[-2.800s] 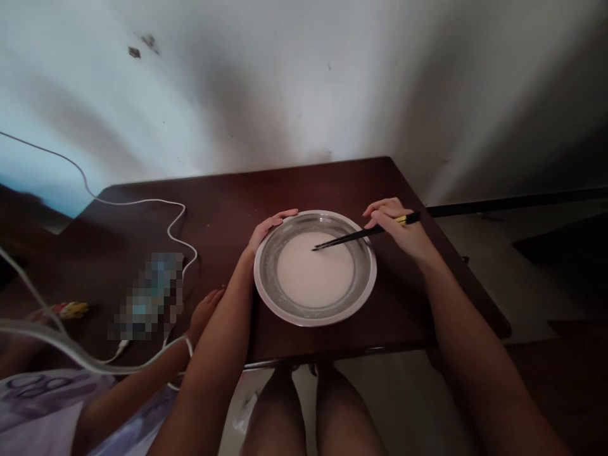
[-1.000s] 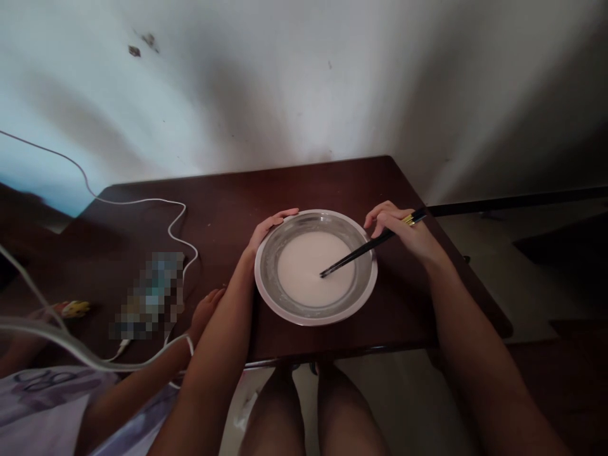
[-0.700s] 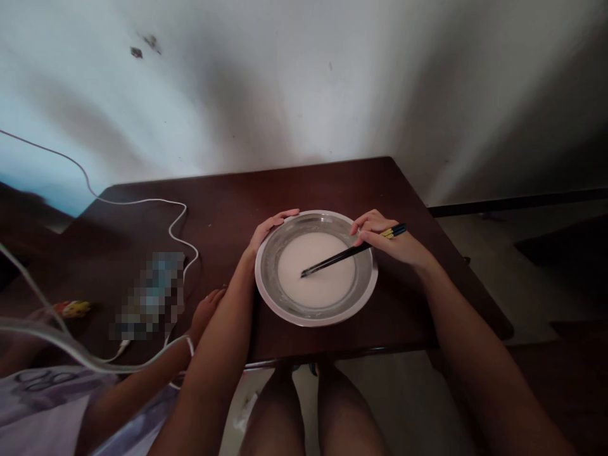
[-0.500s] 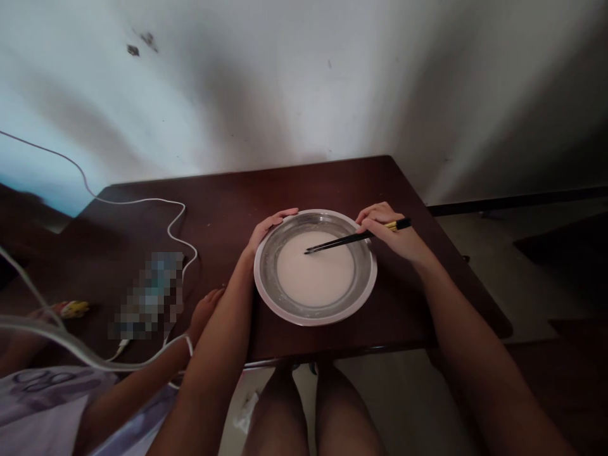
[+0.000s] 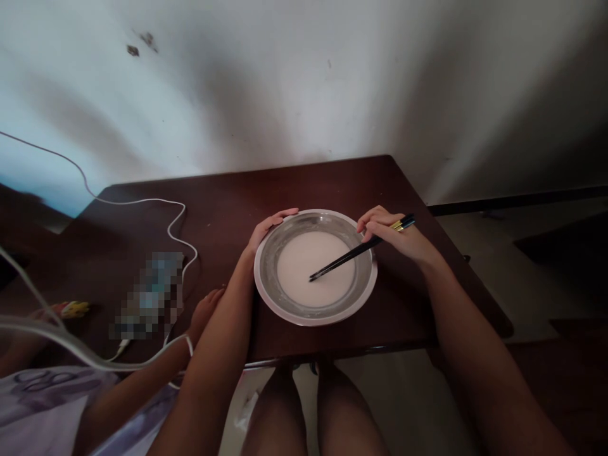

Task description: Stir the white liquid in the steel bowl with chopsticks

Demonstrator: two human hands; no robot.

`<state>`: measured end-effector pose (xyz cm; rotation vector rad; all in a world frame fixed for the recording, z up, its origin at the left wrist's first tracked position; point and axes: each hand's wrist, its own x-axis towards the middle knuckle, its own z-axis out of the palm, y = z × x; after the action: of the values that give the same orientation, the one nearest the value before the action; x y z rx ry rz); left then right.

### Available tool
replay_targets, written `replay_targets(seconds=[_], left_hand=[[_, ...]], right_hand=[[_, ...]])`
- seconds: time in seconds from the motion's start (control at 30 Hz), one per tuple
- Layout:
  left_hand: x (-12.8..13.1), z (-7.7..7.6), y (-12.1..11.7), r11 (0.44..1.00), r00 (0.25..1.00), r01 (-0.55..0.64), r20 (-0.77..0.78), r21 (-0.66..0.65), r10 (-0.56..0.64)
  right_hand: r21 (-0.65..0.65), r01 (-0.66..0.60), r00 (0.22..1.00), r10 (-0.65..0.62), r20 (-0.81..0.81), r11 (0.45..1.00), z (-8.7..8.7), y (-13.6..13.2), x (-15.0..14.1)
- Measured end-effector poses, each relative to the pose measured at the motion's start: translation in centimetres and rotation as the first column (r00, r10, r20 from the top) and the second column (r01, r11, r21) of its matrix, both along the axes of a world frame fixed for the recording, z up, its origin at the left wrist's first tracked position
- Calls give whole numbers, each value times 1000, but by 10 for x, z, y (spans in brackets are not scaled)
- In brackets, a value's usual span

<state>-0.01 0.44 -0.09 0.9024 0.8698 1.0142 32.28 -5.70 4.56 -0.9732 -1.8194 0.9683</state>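
Observation:
A round metal bowl (image 5: 316, 320) with a wide pale rim stands on the table near its front edge. Pale, milky liquid (image 5: 301, 259) covers its bottom. My left hand (image 5: 266, 229) is curved around the bowl's left side, fingers along the far rim. Black chopsticks (image 5: 344, 256) with gold bands near their upper ends are gripped in my right hand (image 5: 387, 231), which is over the bowl's right rim. Their tips dip into the liquid, near the middle and slightly toward me.
The dark red-brown table (image 5: 332, 180) meets a white wall (image 5: 304, 95). To the left, another person's hand (image 5: 206, 310) rests by a blurred-out device (image 5: 152, 294) with a white cable (image 5: 183, 221). A small yellow-and-red object (image 5: 75, 309) lies farther left.
The chopstick tips have swept toward me through the liquid, and the chopsticks now slant more steeply. My right hand has tilted slightly; my left hand and the bowl look unmoved.

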Motion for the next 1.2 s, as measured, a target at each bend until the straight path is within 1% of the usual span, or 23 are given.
replay_targets(seconds=[0.13,0.27,0.4,0.53,0.7,0.77,0.83,0.97,1.03,1.1,1.2], left_hand=[[-1,-1,1,1000,1000,-8,-3,-11,8],[-1,-1,2,1000,1000,5,-17,4,-5],[-1,-2,3,1000,1000,15,-28,11,-15],[-1,-3,3,1000,1000,5,4,-17,-5],[-1,-3,2,1000,1000,9,11,0,-9],[-1,-2,2,1000,1000,8,4,-3,-8],[-1,-2,1,1000,1000,7,1,-3,-7],[0,-2,2,1000,1000,6,-16,22,-5],[0,-2,2,1000,999,8,-31,19,-7],[0,-2,3,1000,999,8,-37,6,-8],[0,-2,2,1000,1000,1,-19,-4,-1]], right_hand=[[0,-60,995,60,77,998,0,-1,-3],[44,-87,991,82,101,995,-4,2,-5],[76,-43,995,36,98,996,-9,4,-5],[80,14,997,-20,72,997,-9,5,-3],[112,63,998,-59,-39,992,-6,4,2],[97,42,997,-36,-68,994,-4,2,4],[72,-5,998,9,-56,997,-4,1,4],[27,-108,993,106,51,994,-4,0,-2],[37,-125,989,121,89,991,-6,1,-6],[64,-100,991,93,101,993,-8,3,-8],[94,13,997,-20,76,995,-10,5,-7]])
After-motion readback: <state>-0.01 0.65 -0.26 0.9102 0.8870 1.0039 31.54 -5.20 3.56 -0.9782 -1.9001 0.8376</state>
